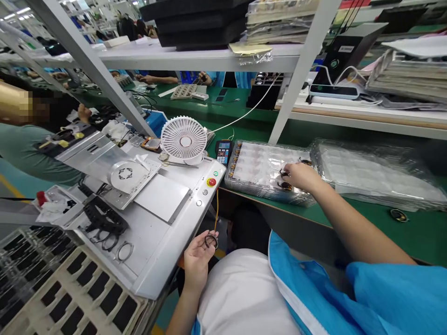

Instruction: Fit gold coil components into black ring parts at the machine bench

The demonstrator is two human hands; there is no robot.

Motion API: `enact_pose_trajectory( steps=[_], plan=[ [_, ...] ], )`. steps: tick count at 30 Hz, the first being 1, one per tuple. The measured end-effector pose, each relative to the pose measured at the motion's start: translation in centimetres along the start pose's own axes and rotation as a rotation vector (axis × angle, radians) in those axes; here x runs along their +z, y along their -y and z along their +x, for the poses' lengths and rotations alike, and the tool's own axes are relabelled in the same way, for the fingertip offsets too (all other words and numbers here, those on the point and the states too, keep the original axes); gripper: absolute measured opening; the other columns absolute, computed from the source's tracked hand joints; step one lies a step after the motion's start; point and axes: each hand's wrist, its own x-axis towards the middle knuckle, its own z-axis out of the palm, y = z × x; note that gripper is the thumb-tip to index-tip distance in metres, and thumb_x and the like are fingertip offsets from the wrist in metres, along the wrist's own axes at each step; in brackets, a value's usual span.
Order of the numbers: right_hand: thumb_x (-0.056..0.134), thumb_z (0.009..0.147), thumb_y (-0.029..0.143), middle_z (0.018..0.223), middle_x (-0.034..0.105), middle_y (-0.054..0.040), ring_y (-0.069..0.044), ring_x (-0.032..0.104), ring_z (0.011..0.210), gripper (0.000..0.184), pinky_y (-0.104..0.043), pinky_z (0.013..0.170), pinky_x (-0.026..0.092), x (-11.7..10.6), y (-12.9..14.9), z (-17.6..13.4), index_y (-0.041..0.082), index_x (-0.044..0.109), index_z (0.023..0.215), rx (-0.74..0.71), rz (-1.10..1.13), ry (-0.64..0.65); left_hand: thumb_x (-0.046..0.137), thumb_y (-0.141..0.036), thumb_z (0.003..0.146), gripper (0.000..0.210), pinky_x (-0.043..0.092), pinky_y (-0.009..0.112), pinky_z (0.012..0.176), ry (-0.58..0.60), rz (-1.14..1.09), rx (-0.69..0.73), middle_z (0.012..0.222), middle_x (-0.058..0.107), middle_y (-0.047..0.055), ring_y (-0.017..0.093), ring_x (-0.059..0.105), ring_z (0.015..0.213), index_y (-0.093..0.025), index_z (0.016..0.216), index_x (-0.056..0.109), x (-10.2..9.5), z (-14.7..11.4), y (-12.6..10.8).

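A dark, thin ring (211, 241) rests in the curled fingers of my left hand (198, 260), held low in front of my body. My right hand (302, 177) reaches over a clear plastic tray (240, 184). Its fingertips pinch a small dark round part (284, 172), whose kind I cannot make out. Just below those fingertips, another dark part with an amber-coloured face (285, 186) lies in the tray. Translucent white sheeting (260, 160) spreads over much of the tray, and more dark and amber parts show along its left edge.
On the white machine bench (174, 204) are a metal fixture (127, 174), a red emergency stop button (211, 182), a white fan (184, 139) and loose rings (125, 251). A second clear tray (377, 172) lies right; a round part (398, 215) sits nearby. Another person (38, 144) works at left.
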Motion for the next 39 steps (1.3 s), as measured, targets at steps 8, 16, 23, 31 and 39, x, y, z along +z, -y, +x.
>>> enact_pose_trajectory(
  steps=[8,16,23,31,39],
  plan=[
    [0.068,0.076,0.000,0.064,0.056,-0.0067,-0.023,0.064,0.075,0.026,-0.033,0.075,0.043,-0.4,0.6,0.5,0.019,0.055,0.065,-0.106,-0.203,0.149,0.094,-0.025,0.067,0.042,0.058,0.048,0.101,0.054,0.009,0.008,0.110,0.080,0.012,0.029,0.076,0.107,-0.021,0.106,0.079,0.7,0.0,-0.1],
    [0.065,0.075,-0.003,0.064,0.059,-0.0054,-0.024,0.066,0.078,0.021,-0.036,0.081,0.047,-1.2,0.3,0.2,0.016,0.059,0.074,-0.084,-0.015,0.065,0.091,-0.023,0.071,0.038,0.058,0.048,0.101,0.054,-0.012,0.012,0.108,0.079,0.010,0.028,0.076,0.107,-0.021,0.106,0.077,-0.7,-0.5,-0.1],
    [0.069,0.086,0.038,0.097,0.061,-0.0033,-0.014,0.065,0.064,0.047,-0.030,0.057,0.058,4.9,10.2,-5.6,0.021,0.053,0.127,-0.197,0.962,0.255,0.094,-0.021,0.066,0.056,0.061,0.040,0.090,0.249,0.042,0.022,0.141,0.065,0.017,0.029,0.076,0.104,-0.024,0.119,0.075,1.1,-1.3,-1.6],
    [0.063,0.094,0.029,0.089,0.059,-0.0031,-0.016,0.062,0.075,0.035,-0.031,0.066,0.058,9.7,20.6,-10.3,0.023,0.064,0.129,-0.540,1.082,0.373,0.098,-0.022,0.058,0.082,0.061,0.041,0.087,0.284,0.079,0.024,0.158,0.047,0.018,0.032,0.075,0.104,-0.028,0.134,0.068,0.2,-1.7,-3.6],
    [0.059,0.098,0.024,0.101,0.064,-0.0077,-0.018,0.065,0.085,0.019,-0.031,0.071,0.057,9.9,20.8,-9.2,0.025,0.078,0.104,-0.899,0.930,0.277,0.100,-0.038,0.055,0.090,0.060,0.037,0.084,0.229,-0.020,-0.025,0.147,0.058,0.018,0.029,0.077,0.095,-0.029,0.138,0.065,-1.6,-2.3,-4.1]
  ],
)
